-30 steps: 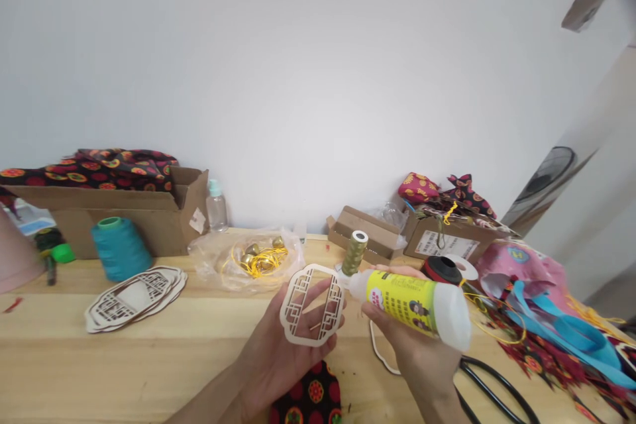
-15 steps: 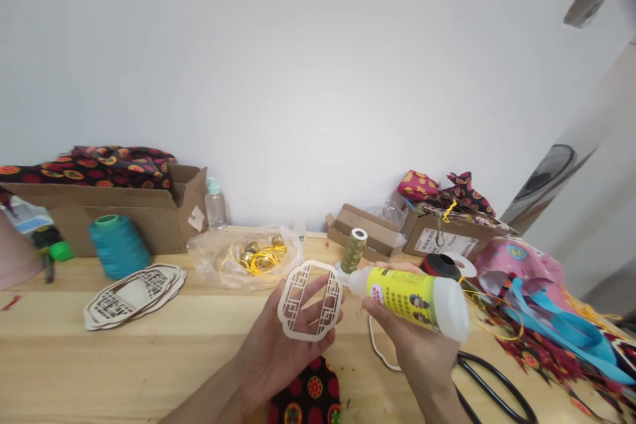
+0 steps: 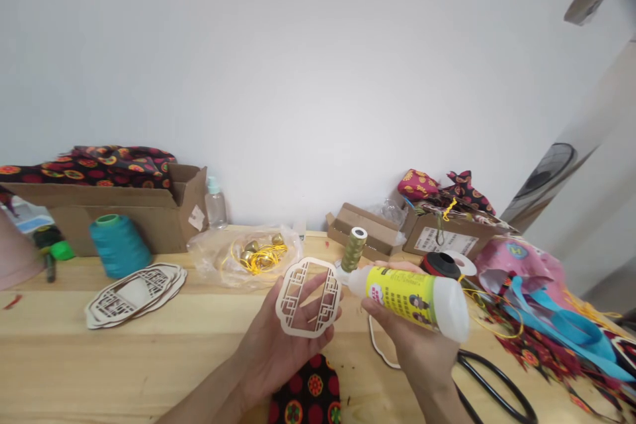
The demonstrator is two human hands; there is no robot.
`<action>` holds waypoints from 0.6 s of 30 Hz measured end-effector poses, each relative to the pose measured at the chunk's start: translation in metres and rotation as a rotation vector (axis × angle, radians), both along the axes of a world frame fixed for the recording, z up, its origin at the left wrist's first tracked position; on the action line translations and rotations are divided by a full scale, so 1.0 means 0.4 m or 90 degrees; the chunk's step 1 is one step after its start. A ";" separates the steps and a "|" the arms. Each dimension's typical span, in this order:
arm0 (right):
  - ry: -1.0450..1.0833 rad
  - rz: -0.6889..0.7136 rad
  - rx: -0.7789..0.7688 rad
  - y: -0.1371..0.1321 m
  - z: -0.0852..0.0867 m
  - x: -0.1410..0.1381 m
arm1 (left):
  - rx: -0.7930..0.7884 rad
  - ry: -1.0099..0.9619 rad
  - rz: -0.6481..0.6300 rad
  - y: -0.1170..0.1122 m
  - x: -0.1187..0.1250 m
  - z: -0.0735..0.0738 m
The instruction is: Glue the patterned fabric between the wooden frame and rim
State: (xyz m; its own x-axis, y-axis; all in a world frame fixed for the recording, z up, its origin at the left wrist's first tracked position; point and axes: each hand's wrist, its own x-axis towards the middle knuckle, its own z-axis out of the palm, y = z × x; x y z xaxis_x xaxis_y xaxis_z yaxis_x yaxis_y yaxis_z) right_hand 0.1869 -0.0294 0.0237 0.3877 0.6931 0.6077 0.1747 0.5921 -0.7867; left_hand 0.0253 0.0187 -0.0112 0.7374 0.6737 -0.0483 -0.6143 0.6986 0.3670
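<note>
Our own left hand [image 3: 271, 364] and right hand [image 3: 412, 344], both bare, long slim fingers [image 3: 312, 297], narrow left wrist [image 3: 243, 391] and right wrist [image 3: 422, 381], our left forearm [image 3: 203, 395] and right forearm [image 3: 440, 404] bare to the bottom of the view

on the table [image 3: 99, 364], a cardboard box [image 3: 114, 228] stands at the back left, with cloth [image 3: 109, 165] piled in it and a small plastic bottle [image 3: 216, 207] just right of it. a thread cone [image 3: 119, 248] sits in front of the box, and a stack of wooden frames [image 3: 134, 295] lies in front of that. further right lies a plastic bag [image 3: 209, 262] with bells [image 3: 253, 248] in it. a single wooden frame [image 3: 287, 301] is in the left hand [image 3: 283, 351], and a squeeze bottle [image 3: 412, 301] is in the right hand [image 3: 417, 344]. a second cloth [image 3: 308, 387] lies just in front of the left hand. behind the hands stand a spool [image 3: 354, 250], a flat box [image 3: 365, 228] and a carton [image 3: 447, 238]. scissors [image 3: 497, 377] and ribbon [image 3: 561, 324] lie to the right.
</note>
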 end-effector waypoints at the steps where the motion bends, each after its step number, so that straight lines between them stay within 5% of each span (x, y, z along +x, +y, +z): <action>1: 0.003 -0.004 0.004 0.000 0.001 -0.001 | 0.001 0.000 -0.003 0.000 0.000 -0.001; 18: 0.051 0.006 0.020 -0.002 0.001 0.003 | 0.013 0.004 -0.016 0.000 0.001 -0.002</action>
